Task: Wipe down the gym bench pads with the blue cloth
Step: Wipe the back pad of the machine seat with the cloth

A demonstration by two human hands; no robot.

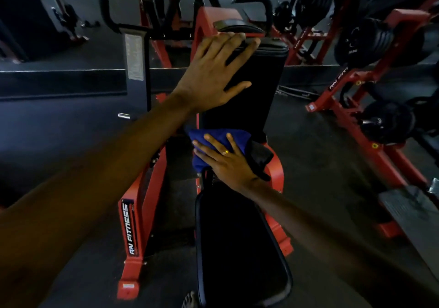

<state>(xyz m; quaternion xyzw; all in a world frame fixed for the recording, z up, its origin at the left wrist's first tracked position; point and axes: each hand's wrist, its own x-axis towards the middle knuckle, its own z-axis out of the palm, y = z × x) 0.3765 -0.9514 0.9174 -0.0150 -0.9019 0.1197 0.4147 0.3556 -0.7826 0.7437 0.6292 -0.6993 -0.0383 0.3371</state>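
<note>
- My left hand (213,70) lies flat near the top of the upright back pad (251,98). The fingers are straight and spread wide, and their tips reach the pad's rounded upper edge. They hold nothing.
- My right hand (229,162) presses the blue cloth (213,137) against the bottom of the back pad, just above the gap to the seat pad (237,248). These fingers are straight and fanned too, laid flat on the cloth and not curled round it.
- A gold ring (225,152) sits on one of the right fingers.
- The cloth is deep blue, soft and bunched into folds. A dark flap of fabric shows to its right, and I cannot tell if that belongs to it.
- Both pads are black, smooth and slightly glossy, with rounded corners and a stitched seam along the edge. The seat pad is a long surface running toward me.
- The frame (152,184) is red-painted steel. Its left leg carries a black strip reading "RN FITNESS" in white, running vertically.
- A red rack (332,108) on the right shows the same lettering, legible only as "RN FIT".
- A pale placard (134,56) on the grey post left of the back pad is too blurred to read.
- Black round weight plates (370,43) hang on the right-hand rack.
</note>
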